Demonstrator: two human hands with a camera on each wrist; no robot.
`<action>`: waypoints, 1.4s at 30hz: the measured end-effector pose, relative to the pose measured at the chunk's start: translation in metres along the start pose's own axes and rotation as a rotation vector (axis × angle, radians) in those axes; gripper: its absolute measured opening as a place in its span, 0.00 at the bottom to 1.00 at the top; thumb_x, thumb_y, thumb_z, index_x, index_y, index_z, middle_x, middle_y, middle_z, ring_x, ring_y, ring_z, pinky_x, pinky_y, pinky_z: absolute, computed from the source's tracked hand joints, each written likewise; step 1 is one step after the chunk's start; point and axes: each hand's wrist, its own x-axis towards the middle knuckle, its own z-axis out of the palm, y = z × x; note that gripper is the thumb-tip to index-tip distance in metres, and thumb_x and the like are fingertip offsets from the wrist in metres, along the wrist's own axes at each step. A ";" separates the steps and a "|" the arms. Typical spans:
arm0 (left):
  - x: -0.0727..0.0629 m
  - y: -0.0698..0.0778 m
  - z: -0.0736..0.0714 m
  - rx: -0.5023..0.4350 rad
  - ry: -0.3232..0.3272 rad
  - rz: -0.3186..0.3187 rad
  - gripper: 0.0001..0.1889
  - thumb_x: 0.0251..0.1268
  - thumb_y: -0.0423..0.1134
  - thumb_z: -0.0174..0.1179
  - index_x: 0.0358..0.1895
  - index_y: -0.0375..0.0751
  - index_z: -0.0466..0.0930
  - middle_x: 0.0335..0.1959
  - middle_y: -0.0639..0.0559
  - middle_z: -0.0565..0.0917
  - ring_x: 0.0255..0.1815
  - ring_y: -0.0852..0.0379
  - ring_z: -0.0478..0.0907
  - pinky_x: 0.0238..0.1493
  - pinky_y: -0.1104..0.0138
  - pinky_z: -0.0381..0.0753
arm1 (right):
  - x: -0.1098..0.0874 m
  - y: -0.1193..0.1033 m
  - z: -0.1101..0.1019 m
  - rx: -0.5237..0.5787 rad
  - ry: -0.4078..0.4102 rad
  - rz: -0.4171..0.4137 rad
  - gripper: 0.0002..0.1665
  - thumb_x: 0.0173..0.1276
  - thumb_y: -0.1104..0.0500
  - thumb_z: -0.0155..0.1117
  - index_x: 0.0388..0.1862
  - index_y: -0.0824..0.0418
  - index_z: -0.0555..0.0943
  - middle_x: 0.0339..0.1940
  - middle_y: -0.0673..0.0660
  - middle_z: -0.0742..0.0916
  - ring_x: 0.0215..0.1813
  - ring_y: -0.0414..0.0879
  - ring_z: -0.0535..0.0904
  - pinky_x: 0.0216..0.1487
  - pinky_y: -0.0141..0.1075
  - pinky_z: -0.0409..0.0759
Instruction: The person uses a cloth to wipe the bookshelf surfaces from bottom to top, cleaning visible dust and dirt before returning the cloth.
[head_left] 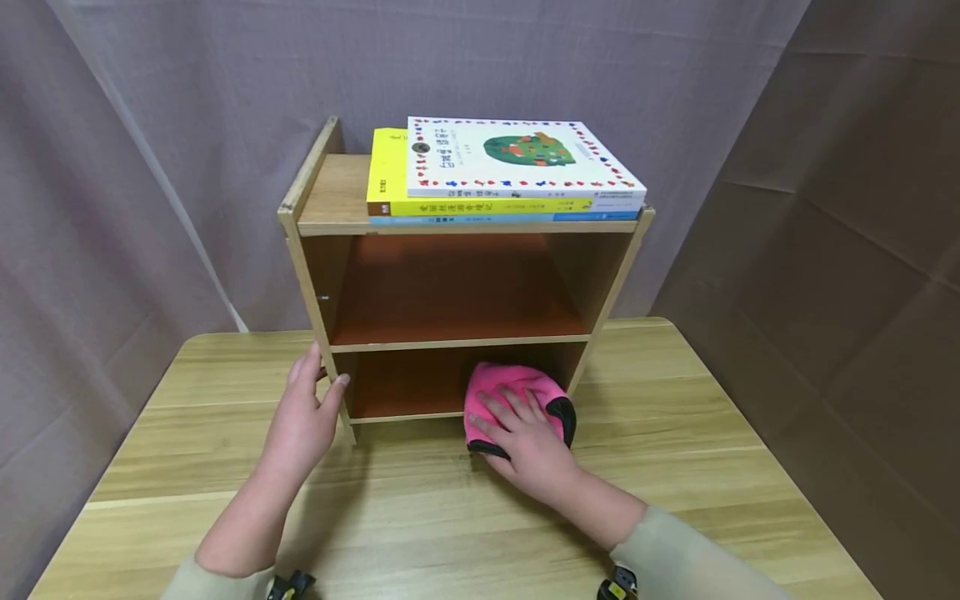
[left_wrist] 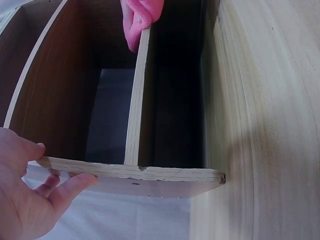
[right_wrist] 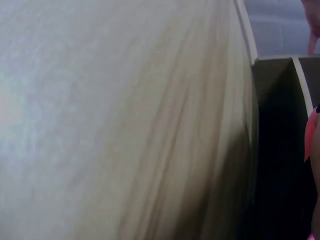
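A small wooden bookshelf (head_left: 461, 341) stands on the table. At its left side my left hand (head_left: 303, 417) grips the front edge of the side panel (left_wrist: 130, 171), thumb on one face and fingers on the other. My right hand (head_left: 536, 450) holds a bunched pink cloth (head_left: 487, 383) with black trim, its fingers spread over the top. The cloth sits at the right end of the lowest shelf, and in the left wrist view a fold of it drapes at the board's front edge (left_wrist: 135, 110). Only a sliver of cloth (right_wrist: 311, 132) shows in the right wrist view.
A white picture book (head_left: 465, 154) lies on a yellow book (head_left: 386, 167) and a blue book (head_left: 517, 218) on top of the bookshelf. Grey curtain (head_left: 487, 58) hangs behind, and brown cloth (head_left: 847, 250) at the right. The wood-grain table (head_left: 420, 517) extends in front.
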 end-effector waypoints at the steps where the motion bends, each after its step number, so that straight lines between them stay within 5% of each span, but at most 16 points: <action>1: 0.000 0.000 0.000 0.000 -0.002 -0.001 0.34 0.78 0.43 0.50 0.81 0.55 0.46 0.76 0.41 0.57 0.70 0.35 0.64 0.62 0.40 0.70 | 0.001 -0.002 0.001 -0.012 -0.007 -0.004 0.28 0.68 0.45 0.64 0.66 0.50 0.79 0.73 0.55 0.73 0.73 0.62 0.63 0.69 0.64 0.61; 21: -0.001 0.001 -0.003 -0.001 -0.013 -0.014 0.33 0.79 0.43 0.49 0.81 0.53 0.47 0.76 0.41 0.57 0.71 0.37 0.63 0.62 0.40 0.70 | 0.007 -0.017 0.010 -0.088 -0.046 -0.016 0.37 0.64 0.44 0.70 0.71 0.52 0.74 0.77 0.54 0.68 0.76 0.61 0.59 0.72 0.62 0.58; 42: 0.000 -0.002 0.000 0.002 0.009 0.005 0.33 0.78 0.42 0.50 0.80 0.52 0.48 0.75 0.41 0.58 0.70 0.36 0.64 0.62 0.40 0.70 | 0.013 -0.027 0.018 -0.138 -0.051 -0.013 0.36 0.63 0.44 0.70 0.69 0.51 0.76 0.76 0.54 0.68 0.75 0.60 0.59 0.72 0.61 0.58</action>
